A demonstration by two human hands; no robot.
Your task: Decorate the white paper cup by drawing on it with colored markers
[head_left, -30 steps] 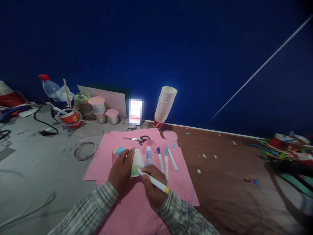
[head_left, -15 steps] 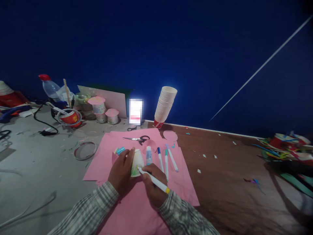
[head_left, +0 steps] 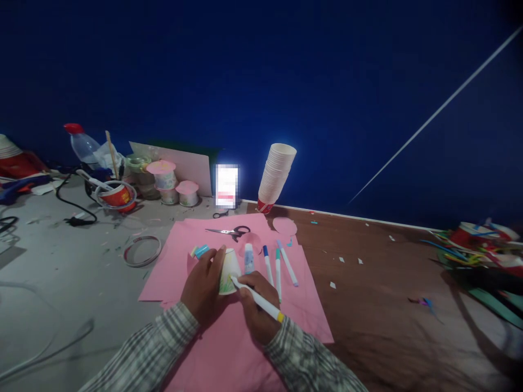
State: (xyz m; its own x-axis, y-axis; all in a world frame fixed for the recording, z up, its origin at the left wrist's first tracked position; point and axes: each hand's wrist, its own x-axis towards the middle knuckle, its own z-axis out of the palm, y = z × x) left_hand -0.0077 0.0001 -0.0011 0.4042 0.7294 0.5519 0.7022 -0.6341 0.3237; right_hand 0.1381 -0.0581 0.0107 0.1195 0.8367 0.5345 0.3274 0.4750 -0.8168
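My left hand [head_left: 203, 286] is closed round the left side of a white paper cup [head_left: 229, 268], which has green and yellow drawing near its lower edge. In my right hand [head_left: 259, 307] is a white marker [head_left: 265, 304] with a yellow end, its tip against the cup's side. Behind the cup lies a glue tube [head_left: 249, 258]. To the right, a blue-capped marker [head_left: 267, 264], a green-capped marker [head_left: 278, 272] and a lilac-capped marker [head_left: 287, 263] rest on pink paper [head_left: 229, 348]. Scissors [head_left: 231, 233] lie farther back.
A tall stack of paper cups [head_left: 277, 174] leans by the blue wall. At the left back stand pink-topped cups [head_left: 188, 194], a red cup [head_left: 118, 196] and a plastic bottle [head_left: 84, 146]. A tape roll [head_left: 143, 251] lies left of the paper; tangled coloured strips [head_left: 453, 245] are far right.
The marker's tip has shifted very slightly up on the cup's side. My left hand and the cup have stayed in place.
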